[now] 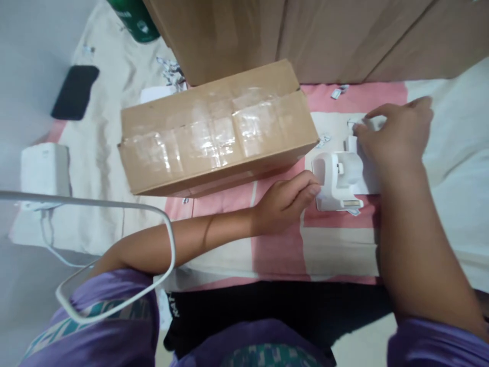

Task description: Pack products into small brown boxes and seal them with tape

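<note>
The left hand [284, 204] has its thumb and bent fingers closed on the left side of a white tape dispenser [329, 201], which lies directly to its right, towards the near edge of the patterned sheet [280, 260]. The right hand [401, 132] is just beyond the dispenser, farther from that edge, thumb and forefinger drawn together; whether they pinch anything I cannot tell. The left is nearer. Left of the dispenser and beyond the left hand, a taped carton [217, 127] lies lengthwise left to right, its right end angled towards the far edge.
</note>
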Demonstrator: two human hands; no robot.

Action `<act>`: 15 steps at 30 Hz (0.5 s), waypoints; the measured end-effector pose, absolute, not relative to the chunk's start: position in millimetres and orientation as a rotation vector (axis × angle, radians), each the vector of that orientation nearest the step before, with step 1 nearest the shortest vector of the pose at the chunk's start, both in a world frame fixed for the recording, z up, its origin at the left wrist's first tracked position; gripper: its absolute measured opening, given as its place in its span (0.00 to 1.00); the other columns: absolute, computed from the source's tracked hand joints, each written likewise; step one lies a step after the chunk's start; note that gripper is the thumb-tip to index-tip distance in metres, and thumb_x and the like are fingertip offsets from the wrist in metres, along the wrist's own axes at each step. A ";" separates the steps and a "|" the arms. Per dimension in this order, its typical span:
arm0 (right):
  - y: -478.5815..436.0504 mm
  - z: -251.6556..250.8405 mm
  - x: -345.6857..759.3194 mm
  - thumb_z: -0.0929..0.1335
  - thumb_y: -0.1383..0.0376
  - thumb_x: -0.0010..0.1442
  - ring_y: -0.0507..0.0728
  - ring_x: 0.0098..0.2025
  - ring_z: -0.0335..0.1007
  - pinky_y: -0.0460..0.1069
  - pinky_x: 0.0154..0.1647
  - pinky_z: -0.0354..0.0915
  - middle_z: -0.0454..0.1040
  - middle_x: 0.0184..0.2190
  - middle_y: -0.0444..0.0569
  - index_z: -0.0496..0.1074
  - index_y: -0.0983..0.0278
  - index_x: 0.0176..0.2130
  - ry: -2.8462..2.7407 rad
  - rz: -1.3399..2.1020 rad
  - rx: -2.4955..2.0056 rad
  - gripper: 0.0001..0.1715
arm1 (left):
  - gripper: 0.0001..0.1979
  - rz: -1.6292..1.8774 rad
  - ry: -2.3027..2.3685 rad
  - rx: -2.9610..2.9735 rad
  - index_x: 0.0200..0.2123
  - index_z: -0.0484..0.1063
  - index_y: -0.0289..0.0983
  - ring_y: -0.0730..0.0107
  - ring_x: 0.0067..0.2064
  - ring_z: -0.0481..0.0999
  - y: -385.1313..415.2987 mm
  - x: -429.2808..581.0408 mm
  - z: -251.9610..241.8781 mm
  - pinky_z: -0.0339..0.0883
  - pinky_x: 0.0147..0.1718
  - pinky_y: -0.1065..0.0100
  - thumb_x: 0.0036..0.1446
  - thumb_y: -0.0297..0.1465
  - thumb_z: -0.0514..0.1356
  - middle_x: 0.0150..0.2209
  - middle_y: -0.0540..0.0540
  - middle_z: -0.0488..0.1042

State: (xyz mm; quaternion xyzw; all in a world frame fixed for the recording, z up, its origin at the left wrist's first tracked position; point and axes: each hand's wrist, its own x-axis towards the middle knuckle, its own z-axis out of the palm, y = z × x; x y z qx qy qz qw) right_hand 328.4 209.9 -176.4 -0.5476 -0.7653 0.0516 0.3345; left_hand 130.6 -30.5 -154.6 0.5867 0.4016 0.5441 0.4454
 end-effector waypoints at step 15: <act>57.6 -71.5 283.0 0.70 0.59 0.65 0.56 0.30 0.70 0.52 0.31 0.64 0.75 0.29 0.43 0.73 0.56 0.38 -2.616 0.659 -0.356 0.04 | 0.21 1.539 1.042 1.369 0.32 0.63 0.39 0.73 0.31 0.65 -25.8 131.3 -161.6 0.63 0.32 0.68 0.72 0.48 0.51 0.29 0.51 0.65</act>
